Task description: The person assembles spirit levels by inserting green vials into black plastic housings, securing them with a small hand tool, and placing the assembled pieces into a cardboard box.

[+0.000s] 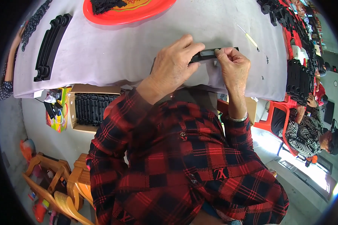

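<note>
Above the cloth-covered table (124, 48), both of my hands are on a long black plastic part (208, 55) with a greyish recess along its face. My left hand (172, 62) wraps round its left end. At its right end my right hand (234, 69) pinches with thumb and forefinger; anything small between those fingertips is hidden. A pale-handled pick-like tool (249, 39) lies on the cloth to the right, with small black scraps beyond it. On the left of the table rests a stack of similar long black parts (52, 47).
A red oval tray (139, 17) with black scraps stands at the far edge. Below the table, a cardboard box (77, 123) holds several black parts. More black parts (298, 77) lie at the right, near a seated person (304, 129) on a red chair. Wooden chairs (50, 176) stand lower left.
</note>
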A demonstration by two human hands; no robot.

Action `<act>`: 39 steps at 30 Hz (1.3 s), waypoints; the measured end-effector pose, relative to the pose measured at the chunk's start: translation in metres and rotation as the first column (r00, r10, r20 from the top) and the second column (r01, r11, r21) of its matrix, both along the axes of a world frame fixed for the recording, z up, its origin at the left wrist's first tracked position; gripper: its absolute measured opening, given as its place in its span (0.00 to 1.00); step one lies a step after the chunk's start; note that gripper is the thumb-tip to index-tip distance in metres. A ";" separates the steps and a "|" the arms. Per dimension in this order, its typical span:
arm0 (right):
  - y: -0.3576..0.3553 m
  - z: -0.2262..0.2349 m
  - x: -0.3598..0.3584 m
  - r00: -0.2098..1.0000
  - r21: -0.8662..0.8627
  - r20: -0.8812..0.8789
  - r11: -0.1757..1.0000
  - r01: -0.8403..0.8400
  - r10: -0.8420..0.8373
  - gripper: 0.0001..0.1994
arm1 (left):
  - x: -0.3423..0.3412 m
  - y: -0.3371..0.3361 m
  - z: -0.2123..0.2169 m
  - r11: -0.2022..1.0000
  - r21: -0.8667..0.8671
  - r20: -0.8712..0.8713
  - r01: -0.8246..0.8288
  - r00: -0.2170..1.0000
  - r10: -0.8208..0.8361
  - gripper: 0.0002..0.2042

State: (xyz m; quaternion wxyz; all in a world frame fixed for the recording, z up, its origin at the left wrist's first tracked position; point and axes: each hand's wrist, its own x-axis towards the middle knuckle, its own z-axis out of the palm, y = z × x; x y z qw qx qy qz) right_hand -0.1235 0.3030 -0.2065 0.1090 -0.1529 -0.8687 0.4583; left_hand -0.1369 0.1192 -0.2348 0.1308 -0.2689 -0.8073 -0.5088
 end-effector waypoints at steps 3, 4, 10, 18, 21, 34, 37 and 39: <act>-0.004 0.000 -0.002 1.000 0.069 0.004 0.998 0.002 -0.002 0.10 | 0.001 -0.002 -0.002 1.000 -0.025 0.022 -0.010 1.000 0.011 0.21; -0.004 0.000 -0.002 1.000 0.070 0.003 0.998 0.006 -0.006 0.10 | -0.002 -0.002 0.000 0.996 -0.080 -0.099 -0.041 0.994 0.033 0.21; -0.009 0.001 -0.004 1.000 0.147 0.022 0.989 0.012 -0.015 0.10 | -0.002 -0.005 -0.007 0.986 -0.163 -0.162 -0.044 0.987 0.017 0.18; -0.007 0.000 -0.005 1.000 0.174 0.019 0.985 0.006 -0.009 0.10 | 0.000 0.004 -0.015 0.978 -0.177 -0.310 -0.111 0.949 0.052 0.09; -0.008 -0.003 -0.003 1.000 0.142 -0.015 0.990 0.006 -0.003 0.10 | 0.000 0.004 -0.014 0.975 -0.196 -0.330 -0.110 0.943 0.040 0.09; -0.011 -0.005 0.015 0.992 0.159 0.026 0.979 -0.129 0.126 0.18 | -0.007 -0.007 -0.009 0.938 -0.347 -0.312 -0.016 0.945 -0.100 0.14; -0.005 0.000 0.014 0.976 0.143 0.104 0.968 -0.205 0.191 0.22 | -0.008 -0.008 -0.007 0.931 -0.365 -0.305 -0.004 0.945 -0.116 0.14; 0.002 -0.001 0.014 0.965 0.145 0.105 0.957 -0.253 0.239 0.24 | -0.008 -0.009 -0.006 0.928 -0.372 -0.299 0.001 0.947 -0.121 0.15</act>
